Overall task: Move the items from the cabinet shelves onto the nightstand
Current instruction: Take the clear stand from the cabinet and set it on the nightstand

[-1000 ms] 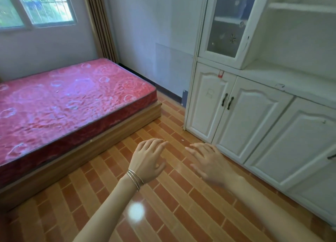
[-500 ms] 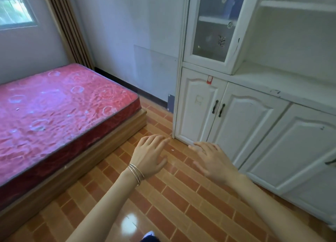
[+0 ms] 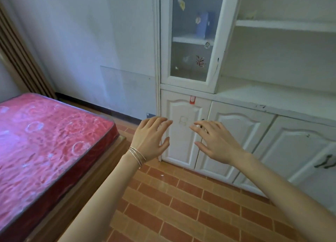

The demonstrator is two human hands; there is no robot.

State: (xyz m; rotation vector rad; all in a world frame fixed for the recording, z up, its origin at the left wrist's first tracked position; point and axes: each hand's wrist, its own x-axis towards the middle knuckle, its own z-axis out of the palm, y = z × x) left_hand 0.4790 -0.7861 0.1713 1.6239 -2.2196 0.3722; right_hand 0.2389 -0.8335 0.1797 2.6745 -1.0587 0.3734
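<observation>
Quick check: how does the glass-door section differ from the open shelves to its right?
The glass-door section is closed off by a glazed door; the open shelves have no door. A blue box stands inside the glass-door section; on the open shelves I can identify nothing clearly. The glass-door section looks narrower than the open shelves. Both are white and sit above the lower cupboard doors.

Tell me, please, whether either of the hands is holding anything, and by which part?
Nothing is held: the left hand and right hand are both open.
</observation>
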